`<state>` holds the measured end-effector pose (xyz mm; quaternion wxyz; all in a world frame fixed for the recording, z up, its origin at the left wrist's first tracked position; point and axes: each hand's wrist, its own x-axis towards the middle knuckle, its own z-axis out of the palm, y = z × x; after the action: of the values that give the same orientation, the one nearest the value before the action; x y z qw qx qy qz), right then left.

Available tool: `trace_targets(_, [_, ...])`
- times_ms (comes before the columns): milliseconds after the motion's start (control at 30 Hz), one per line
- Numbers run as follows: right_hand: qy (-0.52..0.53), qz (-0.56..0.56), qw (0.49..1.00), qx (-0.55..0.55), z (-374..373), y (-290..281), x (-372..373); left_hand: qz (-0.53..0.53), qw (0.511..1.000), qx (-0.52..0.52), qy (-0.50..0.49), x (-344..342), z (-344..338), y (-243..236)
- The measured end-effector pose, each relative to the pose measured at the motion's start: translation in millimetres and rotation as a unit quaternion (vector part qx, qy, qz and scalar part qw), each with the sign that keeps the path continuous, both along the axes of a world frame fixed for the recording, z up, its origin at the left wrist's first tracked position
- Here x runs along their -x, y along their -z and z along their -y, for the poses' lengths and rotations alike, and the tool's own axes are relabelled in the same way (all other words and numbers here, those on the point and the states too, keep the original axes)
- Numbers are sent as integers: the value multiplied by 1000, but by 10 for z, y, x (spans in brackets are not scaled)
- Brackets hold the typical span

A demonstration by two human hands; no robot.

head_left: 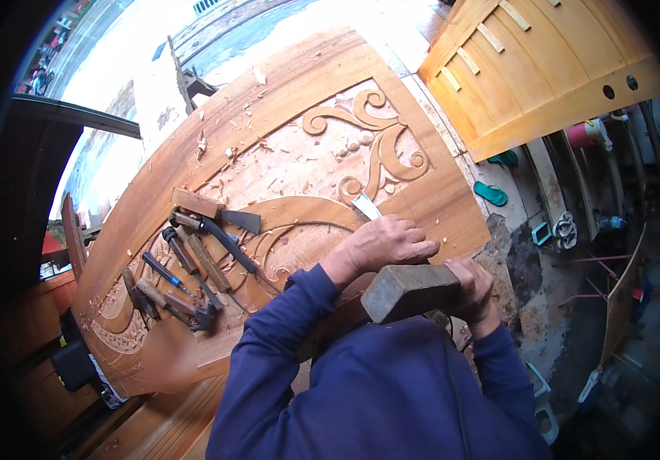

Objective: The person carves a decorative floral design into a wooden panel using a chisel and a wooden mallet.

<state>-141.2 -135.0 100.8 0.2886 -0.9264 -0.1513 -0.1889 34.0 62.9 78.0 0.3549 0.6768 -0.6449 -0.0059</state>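
Observation:
My left hand (382, 244) is closed round a chisel (365, 205), whose bright flat blade points at the edge of the carved scrollwork. Below it is a large wooden panel (299, 57) with raised scrolls (387, 157) and a recessed ground between them. My right hand (474, 290) grips a wooden mallet (410, 291) with a thick squared head, held near my chest just behind the left hand. The mallet's handle is mostly hidden, as is the chisel's handle inside my left fist.
Several carving tools (192, 261) with wooden handles lie on the panel's left part. Wood shavings (257, 75) are scattered over it. A slatted yellowish wooden door (552, 73) stands at the upper right. On the floor lie a green slipper (491, 193) and white cord (566, 230).

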Motion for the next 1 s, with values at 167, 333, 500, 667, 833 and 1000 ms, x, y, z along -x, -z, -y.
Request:
trace_targets(167, [-13, 58, 995, -84, -76, -170, 153, -40, 999, -3, 26, -31, -12, -164])
trace_targets(333, [8, -23, 1000, 11, -151, -113, 16, -6, 999, -7, 44, -91, -118, -26])
trace_targets(500, [-16, 41, 998, -33, -182, -116, 140, -84, 992, -14, 90, -159, -176, -156])
trace_targets(667, [-2, 47, 998, -32, -245, -79, 41, -101, 991, -24, 88, -273, -310, -304])
trace_targets(833, [-6, 0, 1000, 21, -339, -215, -88, -24, 994, 87, -61, -30, -398, -272])
trace_targets(1000, [10, 13, 1000, 0, -289, -218, 85, 86, 971, 161, -153, 249, -477, -276])
